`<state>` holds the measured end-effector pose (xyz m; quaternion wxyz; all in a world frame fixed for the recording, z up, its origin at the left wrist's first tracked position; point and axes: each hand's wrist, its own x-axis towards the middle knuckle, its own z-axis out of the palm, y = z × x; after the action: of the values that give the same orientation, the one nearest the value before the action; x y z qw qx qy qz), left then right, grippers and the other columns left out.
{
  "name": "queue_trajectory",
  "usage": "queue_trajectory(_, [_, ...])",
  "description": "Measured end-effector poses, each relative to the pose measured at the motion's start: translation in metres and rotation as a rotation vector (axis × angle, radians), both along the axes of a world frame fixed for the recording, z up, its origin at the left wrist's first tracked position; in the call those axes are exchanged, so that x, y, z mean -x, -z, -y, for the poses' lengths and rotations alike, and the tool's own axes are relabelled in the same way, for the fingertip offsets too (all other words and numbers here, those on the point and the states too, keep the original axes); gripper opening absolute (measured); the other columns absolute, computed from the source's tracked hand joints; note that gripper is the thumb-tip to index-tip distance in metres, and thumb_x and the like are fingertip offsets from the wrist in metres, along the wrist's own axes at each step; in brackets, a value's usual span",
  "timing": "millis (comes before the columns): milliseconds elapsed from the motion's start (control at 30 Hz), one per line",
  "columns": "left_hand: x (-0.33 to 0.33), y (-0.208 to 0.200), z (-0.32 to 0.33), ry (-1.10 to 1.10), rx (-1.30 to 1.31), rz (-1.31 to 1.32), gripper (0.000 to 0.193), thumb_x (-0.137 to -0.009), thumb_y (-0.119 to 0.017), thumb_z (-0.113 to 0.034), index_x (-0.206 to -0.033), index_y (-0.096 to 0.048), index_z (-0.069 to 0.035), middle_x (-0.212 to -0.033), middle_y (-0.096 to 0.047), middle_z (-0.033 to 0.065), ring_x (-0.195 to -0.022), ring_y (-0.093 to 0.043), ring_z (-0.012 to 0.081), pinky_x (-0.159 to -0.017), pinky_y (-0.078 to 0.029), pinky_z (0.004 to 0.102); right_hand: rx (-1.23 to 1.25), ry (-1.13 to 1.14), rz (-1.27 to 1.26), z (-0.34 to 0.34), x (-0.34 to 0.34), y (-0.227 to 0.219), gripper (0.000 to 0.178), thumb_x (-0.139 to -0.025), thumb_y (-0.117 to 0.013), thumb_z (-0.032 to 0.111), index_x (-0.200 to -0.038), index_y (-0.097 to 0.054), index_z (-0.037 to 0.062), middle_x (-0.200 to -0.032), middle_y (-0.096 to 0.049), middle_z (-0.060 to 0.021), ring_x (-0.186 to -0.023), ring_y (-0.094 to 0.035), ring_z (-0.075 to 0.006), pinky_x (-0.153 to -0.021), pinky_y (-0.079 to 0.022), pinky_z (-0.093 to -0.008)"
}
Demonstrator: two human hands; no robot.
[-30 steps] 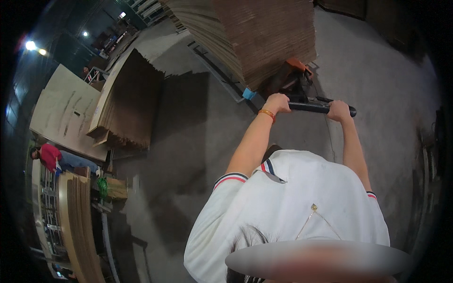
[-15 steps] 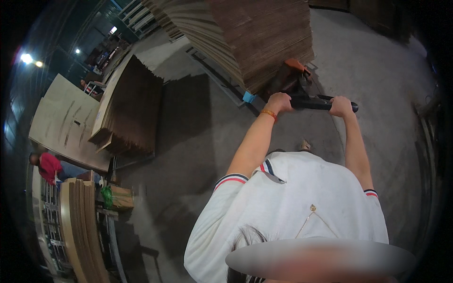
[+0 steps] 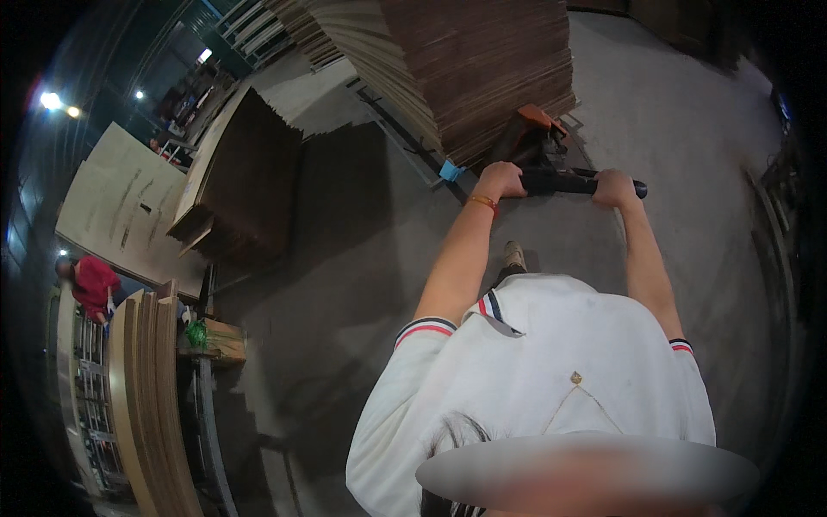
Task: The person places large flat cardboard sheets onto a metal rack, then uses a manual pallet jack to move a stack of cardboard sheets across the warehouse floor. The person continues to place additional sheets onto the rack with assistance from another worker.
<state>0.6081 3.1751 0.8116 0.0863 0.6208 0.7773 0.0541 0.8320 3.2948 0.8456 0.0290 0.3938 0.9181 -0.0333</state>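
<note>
Both my arms reach forward to the black handle of an orange and black pallet jack. My left hand is wrapped round the handle's left end, an orange bracelet on that wrist. Near its right end, my right hand grips the same handle. Just beyond the jack rises a tall stack of brown sheets with rough edges. The jack's forks are hidden by the stack. A light blue piece hangs at the stack's near lower corner.
To the left stands another stack of sheets beside a pale leaning board. A person in red bends at the lower left, near long boards and a carton with green wrapping. Grey concrete floor runs between.
One of my feet has come into fuller view below the handle. The stacks at left have shifted slightly in view, and the person in red has leaned lower. My grip is unchanged.
</note>
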Motion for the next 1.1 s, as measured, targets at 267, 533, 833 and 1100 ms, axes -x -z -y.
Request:
queue_trajectory(267, [-0.019, 0.001, 0.054, -0.008, -0.018, 0.003, 0.039, -0.062, -0.066, -0.033, -0.096, -0.065, -0.014, -0.098, -0.063, 0.0085, -0.092, -0.059, 0.0259, -0.082, -0.047, 0.0353, -0.020, 0.032, 0.068, 0.055, -0.018, 0.007, 0.031, -0.057, -0.059, 0.022, -0.085, -0.066, 0.0095, -0.081, -0.064, -0.0116, -0.081, -0.061, -0.0287, -0.071, -0.049, -0.0381])
queue_trajectory(533, [-0.026, -0.012, 0.105, 0.018, 0.066, -0.003, 0.039, -0.064, -0.064, -0.029, -0.099, -0.063, -0.013, -0.102, -0.061, 0.0101, -0.094, -0.058, 0.0266, -0.084, -0.046, 0.0352, 0.026, 0.055, 0.047, 0.110, -0.025, 0.005, 0.030, -0.055, -0.056, 0.017, -0.081, -0.066, 0.0070, -0.076, -0.064, -0.0125, -0.077, -0.062, -0.0287, -0.070, -0.049, -0.0376])
queue_trajectory(833, [-0.053, -0.008, 0.174, 0.005, 0.082, -0.012, 0.041, -0.061, -0.065, -0.030, -0.099, -0.064, -0.014, -0.101, -0.061, 0.0106, -0.095, -0.057, 0.0270, -0.084, -0.045, 0.0357, 0.000, 0.023, 0.024, 0.182, -0.056, 0.005, 0.028, -0.054, -0.054, 0.016, -0.077, -0.066, 0.0047, -0.076, -0.064, -0.0141, -0.076, -0.062, -0.0298, -0.069, -0.050, -0.0379])
queue_trajectory(1100, [-0.104, -0.006, 0.231, -0.013, 0.074, 0.013, 0.051, -0.060, -0.065, -0.031, -0.106, -0.061, -0.012, -0.104, -0.060, 0.0121, -0.098, -0.056, 0.0266, -0.085, -0.044, 0.0348, -0.038, 0.009, 0.062, 0.234, -0.108, 0.004, 0.030, -0.056, -0.057, 0.019, -0.080, -0.066, 0.0050, -0.081, -0.064, -0.0143, -0.079, -0.061, -0.0290, -0.071, -0.049, -0.0371])
